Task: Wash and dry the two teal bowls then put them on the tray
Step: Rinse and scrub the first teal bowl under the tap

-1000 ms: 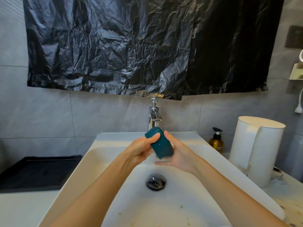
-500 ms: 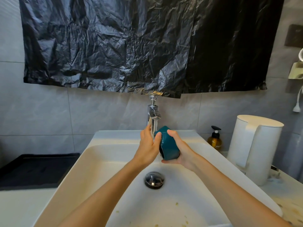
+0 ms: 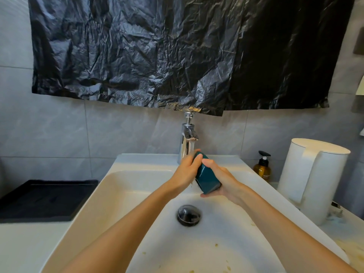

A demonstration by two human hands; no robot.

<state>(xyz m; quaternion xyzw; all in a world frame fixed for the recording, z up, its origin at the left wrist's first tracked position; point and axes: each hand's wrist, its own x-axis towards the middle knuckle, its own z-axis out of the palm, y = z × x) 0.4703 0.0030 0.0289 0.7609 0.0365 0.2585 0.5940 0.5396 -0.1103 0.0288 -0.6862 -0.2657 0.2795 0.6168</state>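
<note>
A teal bowl [image 3: 207, 177] is held on its side over the white sink [image 3: 137, 186], just under the chrome tap [image 3: 188, 138]. My right hand [image 3: 220, 180] grips it from the right and below. My left hand [image 3: 187, 170] presses against its open left side, fingers over the rim. A thin stream of water runs down beside the bowl. The black tray [image 3: 45, 198] sits on the counter to the left. I see only one teal bowl.
A white electric kettle [image 3: 313, 178] stands at the right, with an amber pump bottle [image 3: 262, 168] behind it. The drain plug [image 3: 188, 214] lies in the basin among yellow food bits. Black plastic sheet [image 3: 177, 52] hangs on the tiled wall.
Both hands raised the bowl toward the tap spout and turned it; my left hand shifted from the bowl's outer side onto its rim and opening.
</note>
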